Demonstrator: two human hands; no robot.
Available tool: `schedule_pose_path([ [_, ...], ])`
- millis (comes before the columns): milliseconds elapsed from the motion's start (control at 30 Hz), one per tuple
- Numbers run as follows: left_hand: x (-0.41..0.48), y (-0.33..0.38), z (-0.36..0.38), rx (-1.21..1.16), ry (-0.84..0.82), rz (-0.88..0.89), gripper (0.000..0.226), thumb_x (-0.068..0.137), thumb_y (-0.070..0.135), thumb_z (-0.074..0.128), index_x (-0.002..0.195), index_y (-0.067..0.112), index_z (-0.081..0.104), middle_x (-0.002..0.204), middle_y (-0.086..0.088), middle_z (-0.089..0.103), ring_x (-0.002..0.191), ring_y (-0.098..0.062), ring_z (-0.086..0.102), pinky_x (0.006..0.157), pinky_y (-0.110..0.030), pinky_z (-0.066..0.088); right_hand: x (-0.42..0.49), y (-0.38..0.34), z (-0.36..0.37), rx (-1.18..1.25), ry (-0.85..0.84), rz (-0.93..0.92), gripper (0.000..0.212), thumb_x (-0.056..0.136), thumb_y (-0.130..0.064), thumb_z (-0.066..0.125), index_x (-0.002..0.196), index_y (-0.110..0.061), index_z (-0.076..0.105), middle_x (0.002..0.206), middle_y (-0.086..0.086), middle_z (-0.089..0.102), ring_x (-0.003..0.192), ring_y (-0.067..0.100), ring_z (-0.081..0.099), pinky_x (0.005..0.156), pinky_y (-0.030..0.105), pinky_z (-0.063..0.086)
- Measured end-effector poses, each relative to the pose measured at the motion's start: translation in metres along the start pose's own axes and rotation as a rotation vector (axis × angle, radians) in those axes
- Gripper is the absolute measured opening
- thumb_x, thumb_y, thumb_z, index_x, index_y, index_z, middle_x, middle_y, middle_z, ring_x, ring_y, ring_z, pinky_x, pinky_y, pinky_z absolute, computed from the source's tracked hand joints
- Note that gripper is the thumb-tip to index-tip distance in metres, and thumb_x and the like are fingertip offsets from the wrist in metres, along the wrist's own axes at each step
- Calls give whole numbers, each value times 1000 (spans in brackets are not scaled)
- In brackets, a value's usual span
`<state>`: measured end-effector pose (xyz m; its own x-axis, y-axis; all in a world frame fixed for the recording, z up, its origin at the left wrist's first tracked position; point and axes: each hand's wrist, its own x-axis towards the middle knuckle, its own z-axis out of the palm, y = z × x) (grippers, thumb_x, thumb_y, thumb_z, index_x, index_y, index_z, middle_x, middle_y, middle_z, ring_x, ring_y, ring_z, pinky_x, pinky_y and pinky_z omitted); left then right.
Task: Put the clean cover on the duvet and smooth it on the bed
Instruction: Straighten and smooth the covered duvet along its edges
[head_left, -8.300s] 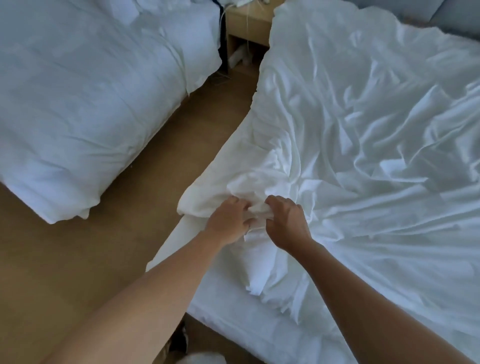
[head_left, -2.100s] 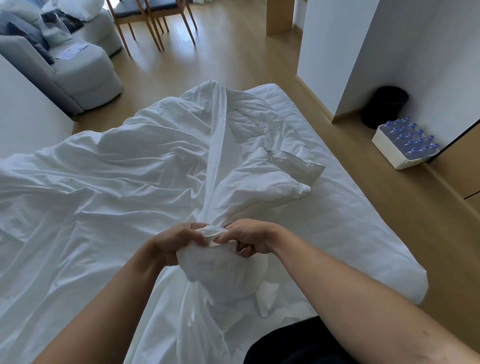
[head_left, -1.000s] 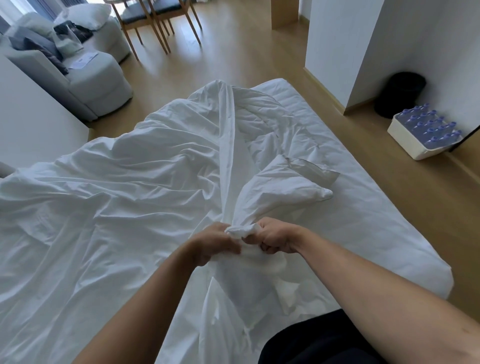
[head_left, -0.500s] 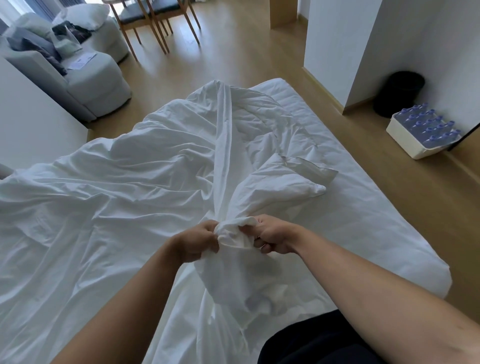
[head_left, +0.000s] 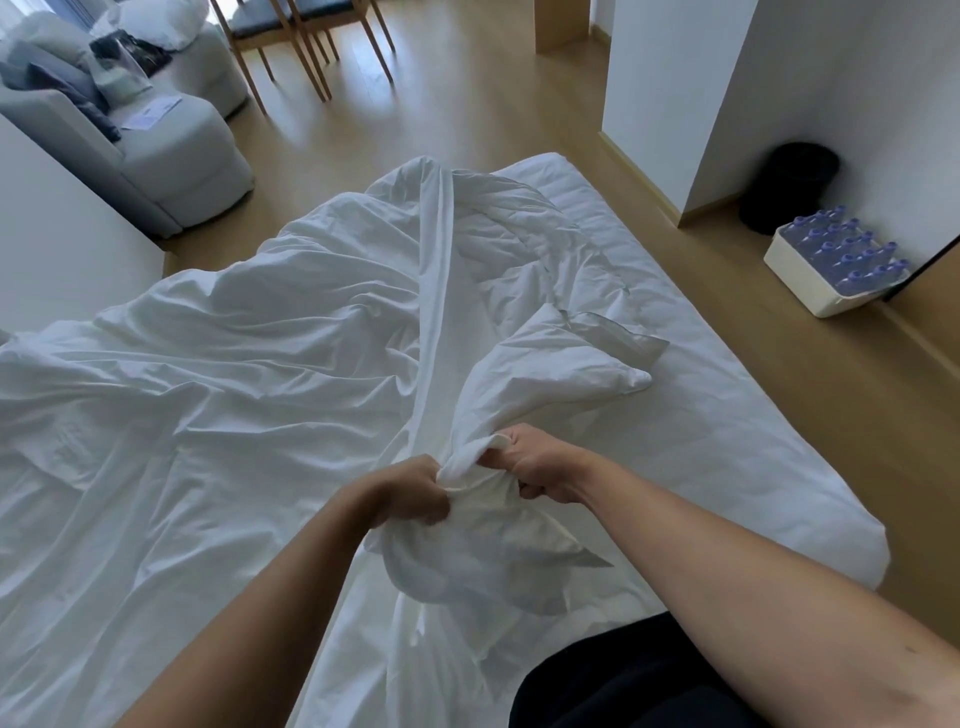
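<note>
While both fists bunch one white corner between them, the job looks to be at the stage of seating a duvet corner inside its cover, not smoothing. The left hand (head_left: 415, 491) has its fingers curled tight round a gather of the duvet cover (head_left: 208, 389), and the right hand (head_left: 540, 465) clamps the same gather from the other side, the two hands almost touching. Below them the held fabric hangs as a rounded pouch just above the near edge of the bed (head_left: 753, 467). The cover lies crumpled across most of the mattress, with a long fold running away from the hands toward the far end, where the quilted duvet (head_left: 519, 244) shows uncovered beside it. Whether filling is actually inside the gripped bundle cannot be told. By the wrinkles, covering seems partly done and smoothing not begun. The next move probably calls for a firm hold on this corner while the fabric is shaken or drawn down so the filling settles. A crate of water bottles (head_left: 831, 270) stands on the floor, well apart.
</note>
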<state>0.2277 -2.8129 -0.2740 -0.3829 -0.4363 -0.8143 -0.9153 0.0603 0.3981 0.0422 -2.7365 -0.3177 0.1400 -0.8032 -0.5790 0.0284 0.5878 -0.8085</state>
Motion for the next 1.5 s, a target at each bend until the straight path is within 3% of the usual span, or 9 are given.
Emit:
schedule_pose_path([
  [167, 1, -24, -10, -439, -79, 130, 19, 57, -3, 50, 62, 5, 66, 67, -11, 61, 61, -24, 60, 62, -30, 54, -2, -2, -14, -179, -238, 107, 26, 68, -35, 89, 74, -24, 66, 66, -3, 39, 58, 14, 24, 52, 29, 16],
  [300, 9, -36, -9, -737, -178, 168, 43, 66, -11, 49, 106, -16, 61, 89, -20, 62, 75, -31, 65, 70, -38, 57, 2, -8, -17, -303, -255, 108, 25, 77, -20, 85, 67, -24, 63, 62, -6, 36, 56, 12, 25, 54, 32, 14],
  [433, 1, -36, -12, -872, -272, 164, 43, 63, -1, 57, 103, -2, 71, 90, -19, 63, 76, -31, 65, 69, -34, 56, 3, 0, -14, -150, -206, 123, 19, 86, -17, 77, 76, -24, 63, 61, -9, 37, 51, 9, 23, 51, 29, 13],
  [533, -3, -27, -19, -801, -331, 48, 44, 61, 19, 69, 100, -1, 73, 90, -20, 67, 78, -31, 65, 74, -35, 55, -1, 8, -8, -7, -214, 142, 16, 90, -11, 71, 85, -21, 60, 57, -10, 42, 50, 9, 20, 46, 24, 12],
  [667, 4, 2, -18, -455, -232, 66, 34, 61, -1, 62, 93, -2, 74, 96, -23, 68, 88, -37, 66, 94, -56, 54, -4, 11, -1, 85, -147, 135, 14, 91, -7, 67, 97, -18, 63, 59, -7, 43, 49, 8, 23, 40, 21, 16],
  [867, 20, -1, -4, -689, -36, 116, 40, 63, -10, 42, 89, -4, 71, 80, -18, 62, 68, -29, 63, 65, -36, 57, -6, 10, -1, 300, -161, 182, 32, 92, -1, 58, 73, -25, 49, 60, -7, 23, 41, 2, 16, 36, 18, 9],
  [1067, 20, -8, 1, -669, -33, 160, 46, 70, -11, 41, 104, -6, 72, 89, -21, 66, 76, -30, 64, 71, -37, 56, -10, 9, -7, 355, -204, 308, 23, 94, -22, 63, 72, -26, 57, 50, -11, 26, 37, 2, 16, 34, 14, 11],
  [1300, 10, -15, 3, -781, -168, 62, 34, 69, 10, 61, 100, 0, 73, 97, -24, 62, 84, -35, 61, 80, -42, 51, -8, 9, -14, 105, -322, 261, 27, 92, -17, 73, 76, -24, 52, 69, -4, 29, 50, 5, 14, 40, 17, 12],
  [1500, 4, 5, 13, -484, -250, 103, 41, 72, 23, 89, 107, 6, 76, 110, -19, 73, 101, -32, 71, 98, -50, 55, -12, 12, -10, 98, -165, 182, 24, 92, -23, 74, 74, -21, 58, 56, -6, 30, 48, 6, 18, 41, 20, 14],
])
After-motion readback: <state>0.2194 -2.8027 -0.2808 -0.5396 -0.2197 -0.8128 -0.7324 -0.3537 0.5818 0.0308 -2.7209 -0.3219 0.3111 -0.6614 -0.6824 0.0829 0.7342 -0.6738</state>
